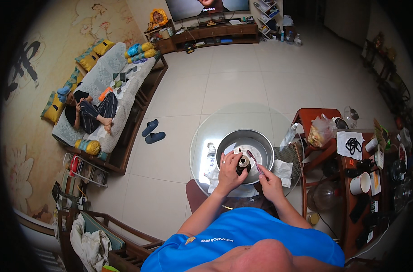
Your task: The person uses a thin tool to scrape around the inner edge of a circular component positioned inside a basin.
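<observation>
My left hand [230, 174] is closed around a small dark pot [243, 168] with a pale-rimmed round mouth facing up. In my right hand [271, 185] is a toothbrush [253, 158] with a purplish handle, its head slanting up and left beside the pot. Both hands are over the near side of a wide round metal basin [267, 144], which stands on a round glass table [202, 131]. Fingers hide part of the pot. The basin's bottom looks pale, and I cannot tell whether it holds water.
White tissue [285, 172] lies right of the basin, and a clear bottle [291, 132] stands by the table's right rim. A red-brown stool [313, 115] and a crowded side table [344, 199] are on the right. Blue slippers [155, 137] lie left, before a sofa [111, 63] with a person.
</observation>
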Demonstrator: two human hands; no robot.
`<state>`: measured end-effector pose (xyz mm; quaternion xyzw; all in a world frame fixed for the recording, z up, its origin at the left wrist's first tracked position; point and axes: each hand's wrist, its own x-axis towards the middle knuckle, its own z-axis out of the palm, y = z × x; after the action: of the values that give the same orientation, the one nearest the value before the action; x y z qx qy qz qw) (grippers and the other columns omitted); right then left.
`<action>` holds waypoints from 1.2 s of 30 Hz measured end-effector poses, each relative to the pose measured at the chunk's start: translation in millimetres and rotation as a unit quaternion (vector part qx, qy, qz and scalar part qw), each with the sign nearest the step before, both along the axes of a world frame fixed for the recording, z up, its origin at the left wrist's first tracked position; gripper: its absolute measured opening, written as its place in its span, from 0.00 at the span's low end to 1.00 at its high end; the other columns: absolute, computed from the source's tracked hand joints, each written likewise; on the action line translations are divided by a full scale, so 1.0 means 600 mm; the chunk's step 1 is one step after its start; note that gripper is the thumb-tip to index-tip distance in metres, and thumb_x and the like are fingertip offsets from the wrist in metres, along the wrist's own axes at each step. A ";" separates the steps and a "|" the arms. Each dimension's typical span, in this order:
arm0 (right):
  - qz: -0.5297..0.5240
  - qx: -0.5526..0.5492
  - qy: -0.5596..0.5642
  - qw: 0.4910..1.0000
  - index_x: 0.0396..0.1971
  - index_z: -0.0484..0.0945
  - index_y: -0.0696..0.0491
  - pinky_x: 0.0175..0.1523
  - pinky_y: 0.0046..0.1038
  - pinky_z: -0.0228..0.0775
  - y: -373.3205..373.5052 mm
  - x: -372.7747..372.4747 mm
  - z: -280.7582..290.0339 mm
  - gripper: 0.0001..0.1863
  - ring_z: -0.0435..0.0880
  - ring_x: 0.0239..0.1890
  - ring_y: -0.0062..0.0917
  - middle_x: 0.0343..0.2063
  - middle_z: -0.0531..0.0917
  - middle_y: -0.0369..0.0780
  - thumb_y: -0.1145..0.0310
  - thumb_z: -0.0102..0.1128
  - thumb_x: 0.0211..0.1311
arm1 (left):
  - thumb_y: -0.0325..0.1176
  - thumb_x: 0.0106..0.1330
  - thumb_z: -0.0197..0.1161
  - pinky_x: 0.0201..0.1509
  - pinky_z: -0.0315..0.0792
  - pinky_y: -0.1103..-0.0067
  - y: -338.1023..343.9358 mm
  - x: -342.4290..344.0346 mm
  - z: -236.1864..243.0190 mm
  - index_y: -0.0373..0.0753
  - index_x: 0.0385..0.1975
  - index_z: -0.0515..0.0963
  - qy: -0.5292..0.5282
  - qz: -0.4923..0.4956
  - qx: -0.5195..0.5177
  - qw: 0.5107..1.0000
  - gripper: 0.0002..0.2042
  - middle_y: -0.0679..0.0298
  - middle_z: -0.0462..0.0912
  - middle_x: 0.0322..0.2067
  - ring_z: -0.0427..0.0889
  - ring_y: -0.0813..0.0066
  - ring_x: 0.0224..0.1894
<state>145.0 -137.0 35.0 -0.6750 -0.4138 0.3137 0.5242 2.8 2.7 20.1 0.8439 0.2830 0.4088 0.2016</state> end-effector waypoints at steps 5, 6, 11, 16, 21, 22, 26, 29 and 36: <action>-0.001 0.038 -0.097 0.995 0.62 0.78 0.53 0.51 0.30 0.77 0.003 0.006 -0.014 0.21 0.88 0.46 0.35 0.47 0.86 0.51 0.70 0.55 0.71 | 0.34 0.53 0.69 0.73 0.57 0.48 -0.003 0.000 0.001 0.38 0.57 0.76 -0.007 0.007 0.003 1.000 0.28 0.53 0.78 0.50 0.74 0.47 0.62; -0.007 0.041 -0.088 0.995 0.62 0.78 0.53 0.51 0.30 0.77 0.003 0.005 -0.012 0.21 0.88 0.46 0.35 0.47 0.86 0.51 0.70 0.56 0.71 | 0.34 0.53 0.69 0.73 0.57 0.48 -0.002 0.000 0.000 0.38 0.57 0.76 -0.005 0.006 0.002 1.000 0.28 0.53 0.78 0.50 0.75 0.47 0.62; 0.013 -0.011 -0.067 0.998 0.61 0.79 0.52 0.49 0.32 0.77 -0.002 0.003 0.006 0.20 0.88 0.43 0.37 0.44 0.86 0.51 0.69 0.56 0.70 | 0.34 0.53 0.69 0.73 0.58 0.48 -0.002 0.001 -0.002 0.38 0.57 0.75 -0.002 0.001 0.001 1.000 0.28 0.52 0.77 0.50 0.75 0.46 0.61; -0.022 0.041 -0.094 0.995 0.61 0.79 0.50 0.48 0.34 0.77 0.000 0.002 0.003 0.21 0.88 0.42 0.38 0.42 0.86 0.52 0.69 0.57 0.70 | 0.34 0.53 0.69 0.73 0.58 0.48 0.000 0.000 -0.001 0.38 0.57 0.75 -0.004 -0.005 -0.006 1.000 0.28 0.52 0.77 0.51 0.75 0.47 0.61; 0.000 0.018 -0.080 0.997 0.61 0.79 0.51 0.51 0.33 0.77 0.001 0.003 -0.007 0.21 0.88 0.45 0.40 0.45 0.86 0.52 0.69 0.55 0.70 | 0.34 0.53 0.69 0.73 0.58 0.49 -0.003 0.000 0.000 0.37 0.57 0.75 -0.001 0.004 0.004 1.000 0.28 0.52 0.77 0.51 0.75 0.47 0.61; -0.004 0.016 -0.083 0.996 0.61 0.79 0.51 0.51 0.33 0.77 0.001 0.003 -0.009 0.21 0.88 0.46 0.40 0.46 0.86 0.52 0.69 0.55 0.71 | 0.34 0.53 0.69 0.73 0.58 0.49 -0.003 0.000 0.001 0.37 0.57 0.75 -0.001 0.006 0.005 1.000 0.28 0.51 0.77 0.51 0.75 0.47 0.61; -0.007 -0.015 -0.009 1.000 0.62 0.78 0.53 0.54 0.32 0.76 -0.001 0.001 0.000 0.20 0.87 0.50 0.37 0.49 0.86 0.52 0.70 0.54 0.72 | 0.33 0.52 0.69 0.73 0.58 0.48 0.000 0.001 -0.002 0.35 0.56 0.75 0.002 -0.006 -0.004 1.000 0.28 0.50 0.77 0.52 0.75 0.46 0.61; 0.017 -0.012 -0.046 0.999 0.63 0.76 0.55 0.57 0.31 0.75 -0.001 -0.001 0.002 0.21 0.86 0.53 0.34 0.51 0.85 0.51 0.70 0.53 0.72 | 0.34 0.52 0.69 0.73 0.59 0.50 -0.003 0.001 -0.003 0.36 0.56 0.75 0.001 0.000 0.003 1.000 0.28 0.51 0.77 0.51 0.75 0.48 0.61; 0.011 -0.043 0.007 0.999 0.64 0.76 0.55 0.58 0.29 0.74 -0.003 -0.001 0.008 0.21 0.85 0.55 0.30 0.53 0.85 0.49 0.70 0.52 0.73 | 0.34 0.53 0.68 0.73 0.59 0.49 -0.001 0.001 -0.001 0.36 0.56 0.75 0.005 0.000 -0.001 1.000 0.28 0.50 0.77 0.51 0.75 0.48 0.60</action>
<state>144.7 -138.8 40.0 -0.6899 -0.4036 0.3422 0.4939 3.2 1.8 19.4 0.8458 0.2841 0.4041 0.2015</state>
